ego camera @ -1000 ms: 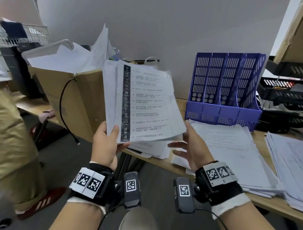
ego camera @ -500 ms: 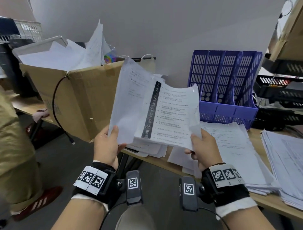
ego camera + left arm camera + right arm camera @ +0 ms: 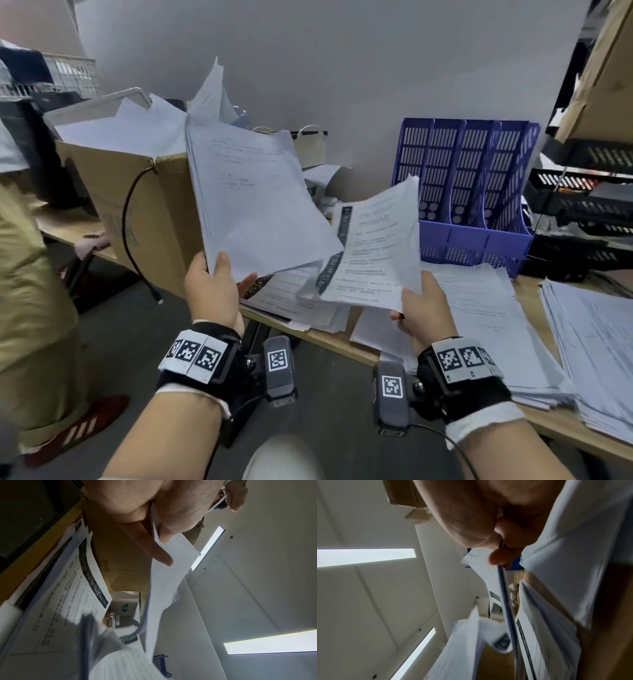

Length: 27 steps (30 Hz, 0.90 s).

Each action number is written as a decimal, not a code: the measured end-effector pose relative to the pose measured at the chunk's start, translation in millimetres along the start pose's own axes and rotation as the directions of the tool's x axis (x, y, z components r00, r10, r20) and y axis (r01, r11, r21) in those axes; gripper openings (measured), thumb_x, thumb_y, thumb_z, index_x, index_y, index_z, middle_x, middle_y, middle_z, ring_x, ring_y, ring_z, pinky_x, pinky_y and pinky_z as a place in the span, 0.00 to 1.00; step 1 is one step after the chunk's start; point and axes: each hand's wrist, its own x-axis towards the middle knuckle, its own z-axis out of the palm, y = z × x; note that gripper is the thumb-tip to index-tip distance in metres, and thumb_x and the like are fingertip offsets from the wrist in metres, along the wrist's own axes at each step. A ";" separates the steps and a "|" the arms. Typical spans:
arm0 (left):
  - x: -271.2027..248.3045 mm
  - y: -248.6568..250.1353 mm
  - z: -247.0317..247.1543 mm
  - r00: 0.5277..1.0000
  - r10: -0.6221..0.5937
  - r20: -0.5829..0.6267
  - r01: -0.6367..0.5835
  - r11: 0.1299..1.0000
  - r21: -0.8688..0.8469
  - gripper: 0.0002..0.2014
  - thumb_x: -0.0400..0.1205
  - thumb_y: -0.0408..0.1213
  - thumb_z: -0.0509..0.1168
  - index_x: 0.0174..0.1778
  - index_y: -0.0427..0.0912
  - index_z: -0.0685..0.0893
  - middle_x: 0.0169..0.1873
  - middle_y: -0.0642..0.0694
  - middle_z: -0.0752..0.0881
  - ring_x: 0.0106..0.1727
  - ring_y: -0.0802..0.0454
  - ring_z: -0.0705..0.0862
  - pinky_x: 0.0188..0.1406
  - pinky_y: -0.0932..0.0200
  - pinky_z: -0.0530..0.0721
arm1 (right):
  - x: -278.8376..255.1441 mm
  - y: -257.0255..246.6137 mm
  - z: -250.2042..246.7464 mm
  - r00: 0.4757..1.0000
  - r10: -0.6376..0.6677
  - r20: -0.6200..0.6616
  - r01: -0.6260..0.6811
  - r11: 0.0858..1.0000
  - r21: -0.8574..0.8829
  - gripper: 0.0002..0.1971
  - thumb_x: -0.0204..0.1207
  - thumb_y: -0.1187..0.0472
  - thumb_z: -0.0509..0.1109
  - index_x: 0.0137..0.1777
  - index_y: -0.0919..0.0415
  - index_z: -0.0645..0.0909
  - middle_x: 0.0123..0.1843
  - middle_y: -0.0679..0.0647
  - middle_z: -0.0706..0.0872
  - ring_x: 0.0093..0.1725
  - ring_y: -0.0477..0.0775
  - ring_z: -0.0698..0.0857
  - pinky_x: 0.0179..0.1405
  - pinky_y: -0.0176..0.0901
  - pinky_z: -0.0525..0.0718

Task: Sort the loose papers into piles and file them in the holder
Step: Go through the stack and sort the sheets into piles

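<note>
My left hand (image 3: 219, 284) grips the bottom edge of a thin stack of white sheets (image 3: 250, 198) held upright in front of me, thumb on the front, seen also as the stack (image 3: 164, 574). My right hand (image 3: 419, 308) pinches the lower right corner of a printed sheet with a dark side band (image 3: 373, 253), tilted to the right and apart from the stack; the right wrist view shows that sheet (image 3: 501, 582) edge-on between thumb and fingers. The blue slotted paper holder (image 3: 476, 192) stands at the back of the desk, its slots showing no papers.
Paper piles lie on the wooden desk (image 3: 342, 346): one under my hands (image 3: 294, 301), a thick one in front of the holder (image 3: 479, 301), another at far right (image 3: 596, 342). A paper-filled cardboard box (image 3: 150, 212) stands left. Another person's legs (image 3: 30, 291) are at far left. Black trays (image 3: 582, 205) sit right.
The banded sheet has left the stack: my right hand took it and drew it down and right, while my left hand keeps the remaining sheets upright.
</note>
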 end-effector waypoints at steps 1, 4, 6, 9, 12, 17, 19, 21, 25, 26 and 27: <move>-0.8 1.7 0.9 1.000 0.001 -0.001 -0.001 1.000 -0.002 0.13 0.91 0.36 0.59 0.47 0.56 0.84 0.61 0.51 0.85 0.51 0.50 0.85 0.32 0.64 0.89 | -2.1 -3.5 7.4 0.999 0.012 0.040 -0.014 1.000 0.028 0.19 0.81 0.70 0.52 0.65 0.55 0.76 0.52 0.54 0.88 0.25 0.50 0.81 0.21 0.37 0.73; -5.6 4.7 5.0 1.000 -0.014 0.025 0.014 1.000 -0.002 0.11 0.91 0.35 0.59 0.48 0.52 0.84 0.58 0.51 0.85 0.48 0.52 0.85 0.32 0.64 0.89 | -9.2 -13.3 28.4 0.964 0.094 0.249 -0.120 0.989 0.092 0.12 0.85 0.67 0.57 0.65 0.56 0.72 0.53 0.56 0.87 0.34 0.54 0.89 0.23 0.38 0.76; -11.0 3.7 9.9 0.995 -0.061 0.080 0.061 0.998 0.005 0.08 0.91 0.33 0.59 0.52 0.45 0.83 0.56 0.49 0.86 0.47 0.53 0.85 0.30 0.65 0.88 | -12.7 -18.5 32.1 0.938 0.162 0.307 -0.203 0.974 0.104 0.09 0.87 0.61 0.60 0.65 0.57 0.69 0.50 0.58 0.83 0.37 0.56 0.90 0.26 0.41 0.80; -25.8 -4.3 23.3 0.965 -0.153 0.213 0.144 0.988 0.057 0.09 0.91 0.30 0.57 0.60 0.42 0.81 0.56 0.50 0.87 0.49 0.54 0.86 0.28 0.66 0.87 | -13.4 -23.3 10.0 0.945 0.188 0.267 -0.231 0.963 0.139 0.21 0.86 0.43 0.58 0.66 0.60 0.75 0.55 0.60 0.82 0.44 0.60 0.90 0.38 0.49 0.87; -46.9 -19.0 44.6 0.902 -0.256 0.346 0.204 0.962 0.182 0.12 0.90 0.31 0.57 0.69 0.40 0.78 0.62 0.49 0.85 0.56 0.49 0.85 0.29 0.64 0.87 | -14.3 -27.8 -33.3 0.944 0.177 0.279 -0.264 0.912 0.315 0.31 0.82 0.33 0.55 0.61 0.59 0.84 0.55 0.60 0.91 0.50 0.67 0.92 0.42 0.53 0.90; -82.4 -44.4 88.9 0.726 -0.420 0.544 0.092 0.844 0.529 0.12 0.85 0.30 0.61 0.63 0.38 0.82 0.55 0.44 0.88 0.47 0.47 0.87 0.32 0.59 0.87 | -13.7 -24.1 -98.1 0.998 0.045 0.034 -0.044 0.998 -0.046 0.09 0.82 0.68 0.62 0.53 0.58 0.83 0.55 0.61 0.90 0.44 0.58 0.88 0.38 0.45 0.85; -88.3 -54.4 103.5 0.618 -0.468 0.631 -0.115 0.740 0.662 0.11 0.81 0.30 0.64 0.57 0.34 0.87 0.49 0.41 0.90 0.46 0.45 0.85 0.41 0.57 0.83 | -11.5 -18.8 -127.0 1.000 0.024 0.003 -0.021 0.926 -0.378 0.12 0.79 0.70 0.60 0.54 0.58 0.83 0.54 0.58 0.88 0.47 0.57 0.84 0.41 0.45 0.82; -91.6 -58.3 118.4 0.561 -0.521 0.643 -0.283 0.610 0.741 0.14 0.82 0.32 0.67 0.64 0.36 0.86 0.58 0.39 0.89 0.55 0.45 0.85 0.52 0.58 0.78 | -8.2 -14.8 -154.5 0.998 0.068 0.015 -0.046 0.802 -0.596 0.10 0.78 0.67 0.63 0.54 0.63 0.85 0.49 0.56 0.87 0.44 0.55 0.84 0.36 0.40 0.77; -87.9 -63.4 152.6 0.560 -0.581 0.591 -0.316 0.510 0.800 0.35 0.82 0.38 0.71 0.84 0.40 0.66 0.78 0.42 0.76 0.70 0.46 0.79 0.58 0.60 0.71 | -3.8 -23.8 -184.0 0.974 0.208 -0.088 -0.220 0.785 -0.579 0.13 0.84 0.53 0.65 0.43 0.61 0.80 0.51 0.60 0.83 0.39 0.53 0.80 0.35 0.42 0.74; -84.8 -64.7 162.2 0.554 -0.597 0.580 -0.294 0.512 0.807 0.40 0.80 0.39 0.73 0.86 0.41 0.61 0.79 0.41 0.75 0.72 0.44 0.78 0.58 0.59 0.71 | -2.4 -26.3 -186.0 0.970 0.227 -0.092 -0.237 0.780 -0.579 0.14 0.84 0.51 0.65 0.47 0.62 0.79 0.55 0.61 0.83 0.45 0.57 0.82 0.41 0.45 0.78; -80.9 -66.8 171.1 0.548 -0.611 0.571 -0.283 0.507 0.814 0.45 0.76 0.42 0.76 0.86 0.43 0.59 0.78 0.41 0.76 0.72 0.43 0.79 0.59 0.58 0.73 | -1.3 -28.2 -188.3 0.966 0.242 -0.086 -0.245 0.765 -0.596 0.14 0.84 0.49 0.64 0.51 0.62 0.78 0.57 0.62 0.83 0.50 0.61 0.84 0.47 0.49 0.81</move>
